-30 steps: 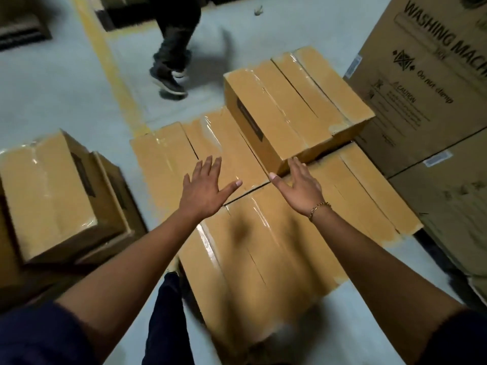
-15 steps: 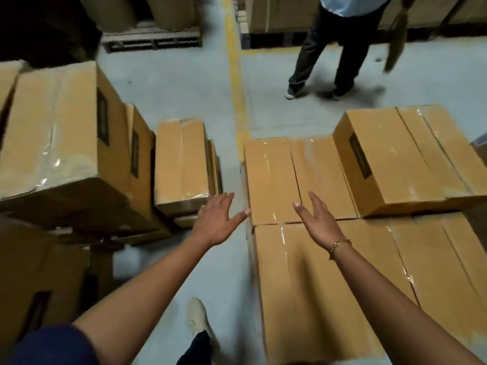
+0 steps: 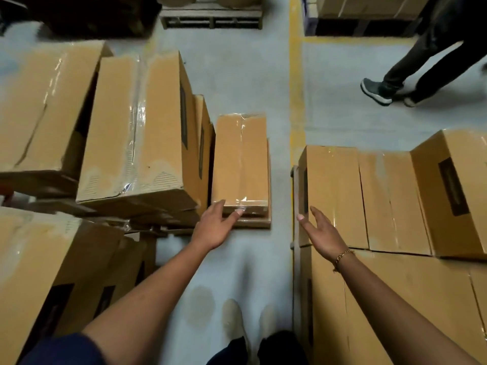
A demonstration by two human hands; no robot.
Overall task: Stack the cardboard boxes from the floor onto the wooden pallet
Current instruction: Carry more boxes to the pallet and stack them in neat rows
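A small taped cardboard box (image 3: 241, 159) lies on another box on the floor, straight ahead of me. My left hand (image 3: 214, 226) is open with fingers spread, its fingertips at that box's near bottom edge. My right hand (image 3: 322, 233) is open in the air over the near left corner of the stacked boxes (image 3: 334, 196) on the right. A thin strip of the wooden pallet (image 3: 294, 206) shows at their left side. One more box (image 3: 453, 191) sits on top of that layer at the far right.
Tall leaning piles of cardboard boxes (image 3: 137, 133) fill the left side. A walking person's legs (image 3: 411, 75) are at the upper right, beyond a yellow floor line (image 3: 296, 88). Another pallet (image 3: 210, 18) stands at the back. My own feet (image 3: 234, 322) are on the grey floor between the stacks.
My view has swung left from the pallet stack to the floor boxes. My left hand has reached forward to the small box; my right hand has followed leftward, still holding nothing.
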